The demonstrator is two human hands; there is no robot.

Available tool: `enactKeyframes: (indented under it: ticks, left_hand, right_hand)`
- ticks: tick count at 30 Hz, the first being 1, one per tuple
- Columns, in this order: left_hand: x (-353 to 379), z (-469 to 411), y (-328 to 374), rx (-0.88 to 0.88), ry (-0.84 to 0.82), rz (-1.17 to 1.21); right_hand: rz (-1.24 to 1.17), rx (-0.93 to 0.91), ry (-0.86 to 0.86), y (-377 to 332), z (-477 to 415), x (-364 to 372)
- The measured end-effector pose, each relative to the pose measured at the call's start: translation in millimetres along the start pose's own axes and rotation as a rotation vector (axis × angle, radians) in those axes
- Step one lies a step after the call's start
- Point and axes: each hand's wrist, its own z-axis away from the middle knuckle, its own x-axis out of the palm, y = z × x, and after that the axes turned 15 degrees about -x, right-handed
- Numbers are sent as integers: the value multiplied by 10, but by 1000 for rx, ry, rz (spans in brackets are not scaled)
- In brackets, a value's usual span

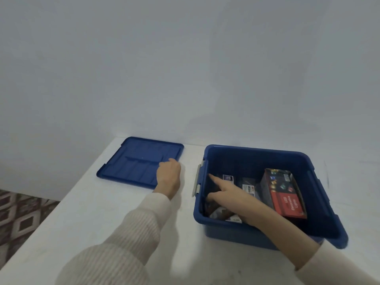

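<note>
The left hand lies with its fingers curled over the near right corner of the blue lid, which sits flat on the tabletop just beside the blue storage bin. The right hand is inside the bin, forefinger straight and thumb spread, holding nothing, above small dark boxes left of a red LED lights box. The lid is off and the contents are being sorted through. The next move probably calls for closing the fingers on one box.

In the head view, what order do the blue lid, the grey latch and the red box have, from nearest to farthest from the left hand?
1. blue lid: the left hand grips its corner.
2. grey latch: on the left wall of the bin.
3. red box: inside the bin, right side.
</note>
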Motion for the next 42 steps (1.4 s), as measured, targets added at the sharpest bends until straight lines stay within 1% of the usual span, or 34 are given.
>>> enactKeyframes:
  ticks: [3,6,8,10,12,14,15,16,17,18,19,20,21,23,24,25,26,27,28,30,31,32,34,35,36,39,40,42]
  left_hand:
    - [-215,26,-135,-11,126,-32]
    - [-601,55,-354,-43,214,-12]
    - [-922,97,-500,-61,247,27]
    - [-1262,192,-633,-63,305,58]
    - [-1598,357,-714,-27,367,82]
    - [-1939,599,-713,63,408,77]
    - [-2114,727,-682,121,437,58]
    - [-2285,850,-640,183,481,27]
    - [-2446,962,-590,247,547,-5]
    - [-2586,1052,-548,310,623,-20]
    - [-2696,1114,-523,373,705,11]
    - [-2779,1146,-512,424,778,85]
    - [-2828,1152,-510,458,860,192]
    - [-2797,1131,-466,492,1029,478]
    - [-2708,1098,-428,466,1030,636]
    - [-2590,1059,-385,404,954,783]
    - [-2415,977,-334,314,803,905]
    - [-2234,893,-280,214,593,1002]
    - [-2050,816,-234,134,342,1103]
    - [-1756,754,-145,37,-172,1386]
    - [-1646,764,-94,10,-358,1513]
    - [-1547,769,-36,-11,-460,1579]
    - [-1371,795,55,-43,-488,1524]
    - [-1293,819,82,-57,-460,1441]
    - [-1217,833,96,-64,-408,1338]
    - [-1070,875,74,-55,-284,1084]
    - [-1043,887,59,-53,-254,1015]
    - [-1004,904,38,-42,-207,901]
  right_hand:
    - [-12,17,30,2,7,-6]
    - [17,-24,85,-16,40,-38]
    - [150,-101,183,-77,53,-108]
    - [299,-246,324,-217,48,-195]
    - [453,-479,456,-474,61,-273]
    - [697,-748,553,-779,62,-354]
    - [833,-840,580,-925,49,-406]
    - [931,-878,582,-1063,49,-468]
    - [966,-878,569,-1187,74,-534]
    - [932,-887,566,-1297,144,-593]
    - [845,-910,563,-1362,218,-656]
    - [723,-952,598,-1386,303,-728]
    - [608,-977,649,-1363,389,-807]
    - [367,-969,770,-1248,579,-959]
    - [213,-942,803,-1165,670,-1030]
    - [26,-900,811,-1060,741,-1106]
    - [-157,-826,803,-945,807,-1178]
    - [-315,-741,788,-824,865,-1241]
    - [-435,-648,774,-681,906,-1308]
    - [-559,-457,749,-392,953,-1402]
    - [-587,-381,745,-254,959,-1428]
    - [-604,-325,755,-128,955,-1440]
    - [-590,-237,790,57,955,-1418]
    - [-548,-195,812,133,955,-1393]
    - [-456,-155,836,205,957,-1366]
    - [75,-28,859,367,979,-1295]
    - [208,4,838,399,991,-1272]
    - [347,63,773,426,1008,-1219]
